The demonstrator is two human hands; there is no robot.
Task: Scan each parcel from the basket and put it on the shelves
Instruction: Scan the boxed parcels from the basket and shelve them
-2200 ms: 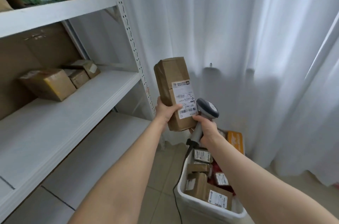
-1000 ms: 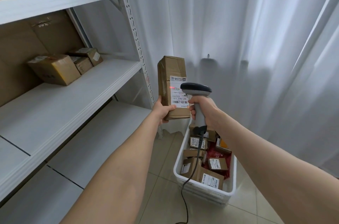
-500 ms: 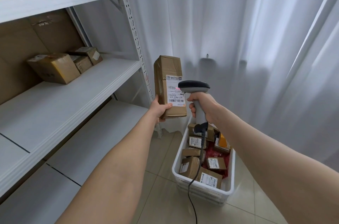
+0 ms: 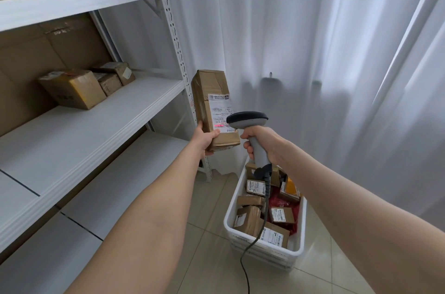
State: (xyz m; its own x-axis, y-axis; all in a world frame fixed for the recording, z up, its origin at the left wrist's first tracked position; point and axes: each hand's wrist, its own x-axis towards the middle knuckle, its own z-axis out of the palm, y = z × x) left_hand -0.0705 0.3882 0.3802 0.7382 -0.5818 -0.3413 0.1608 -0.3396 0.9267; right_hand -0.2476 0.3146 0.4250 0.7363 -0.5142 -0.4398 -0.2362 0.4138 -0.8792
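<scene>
White curtains [image 4: 289,29] close off a corner with white metal shelving [image 4: 96,125] on the left and a tiled floor below. A tall brown cardboard parcel [image 4: 212,91] is held upright by its lower end in the left hand [image 4: 204,139], in the air between the shelving post and a handheld barcode scanner [image 4: 248,119]. The scanner's handle is gripped in the right hand [image 4: 262,142].

Compared with half a second ago, the red scan line [image 4: 219,126] has been brought down from the upper part of the shipping label [image 4: 221,110] onto the barcode near its foot. The scan is judged to be registering, so shelving can follow. On the label only "170" can be read; the rest is too small. More labelled parcels are left in the white basket [image 4: 272,254] on the floor.
</scene>
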